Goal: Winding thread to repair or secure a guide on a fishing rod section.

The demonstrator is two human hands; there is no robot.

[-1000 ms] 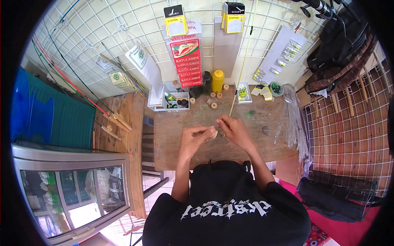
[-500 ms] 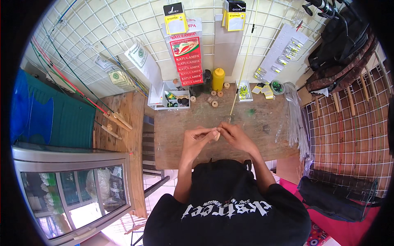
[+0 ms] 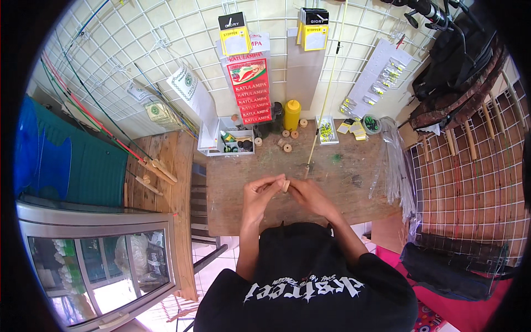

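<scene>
My left hand (image 3: 261, 200) pinches a small pale wooden spool (image 3: 285, 186) between thumb and fingers, above the near part of the wooden table. Against the spool's right side, my right hand (image 3: 311, 197) has its fingers drawn together. Whatever sits in those right fingertips, perhaps a thread, is too small to make out. Just beyond the right hand is the lower end of a thin yellow fishing rod (image 3: 315, 138), which slants up toward the wall. I cannot tell if the hand touches it. More wooden spools (image 3: 287, 148) lie farther back on the table.
On the table (image 3: 243, 177) stand a white divided box (image 3: 243, 148), a yellow squeeze bottle (image 3: 291, 115) and a white tray of small beads (image 3: 327, 131). Clear plastic sleeves (image 3: 394, 166) hang over its right edge. A glass-fronted cabinet (image 3: 174, 243) is at left.
Both hands and the spool have shifted a little to the left, and the spool's round end now shows more. The whole view has tilted slightly.
</scene>
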